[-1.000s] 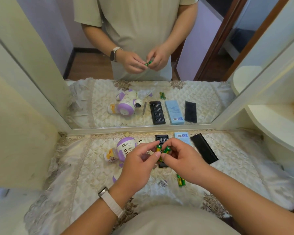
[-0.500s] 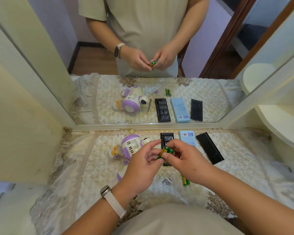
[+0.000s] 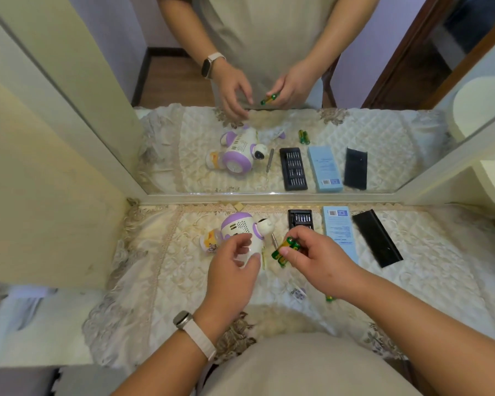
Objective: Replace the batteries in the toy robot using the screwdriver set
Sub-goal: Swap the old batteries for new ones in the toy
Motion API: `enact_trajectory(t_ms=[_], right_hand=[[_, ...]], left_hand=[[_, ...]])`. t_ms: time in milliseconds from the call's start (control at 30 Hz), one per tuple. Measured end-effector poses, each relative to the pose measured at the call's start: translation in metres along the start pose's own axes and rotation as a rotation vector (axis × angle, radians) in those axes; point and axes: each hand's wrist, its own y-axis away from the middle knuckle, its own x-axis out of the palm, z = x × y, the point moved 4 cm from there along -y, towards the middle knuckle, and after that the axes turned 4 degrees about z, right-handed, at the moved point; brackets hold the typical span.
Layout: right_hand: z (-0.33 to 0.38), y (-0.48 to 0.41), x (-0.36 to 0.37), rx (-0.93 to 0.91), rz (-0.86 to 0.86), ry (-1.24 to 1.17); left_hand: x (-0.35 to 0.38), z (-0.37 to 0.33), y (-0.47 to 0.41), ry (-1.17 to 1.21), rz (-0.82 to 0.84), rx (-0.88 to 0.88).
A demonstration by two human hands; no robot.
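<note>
Battery insertion is judged to be in hand. Two green-and-gold cylindrical batteries (image 3: 285, 249) are pinched in the right hand (image 3: 319, 261). The left hand (image 3: 230, 271), loosely spread and empty, is poised at the white-and-purple plastic toy robot (image 3: 239, 228), which lies on the quilted tabletop (image 3: 426, 252). The next move calls for the toy to be steadied.

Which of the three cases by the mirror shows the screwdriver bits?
The leftmost black tray, partly behind the right hand; the blue box and black sleeve show none.
</note>
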Motion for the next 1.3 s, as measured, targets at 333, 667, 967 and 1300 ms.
enact_trajectory(t_ms=[333, 667, 967, 1300], right_hand=[[-0.018, -0.024, -0.004, 0.058, 0.007, 0.017], [-0.030, -0.023, 0.000, 0.091, 0.026, 0.014], [-0.014, -0.014, -0.015, 0.049, -0.017, 0.041], [0.040, 0.012, -0.035, -0.120, -0.020, 0.152]], left_hand=[[-0.005, 0.052, -0.023, -0.154, -0.044, -0.252], [0.007, 0.048, -0.039, -0.163, -0.067, -0.325], [0.008, 0.035, -0.027, 0.213, -0.038, -0.331], [0.018, 0.002, -0.010, 0.463, 0.190, -0.259]])
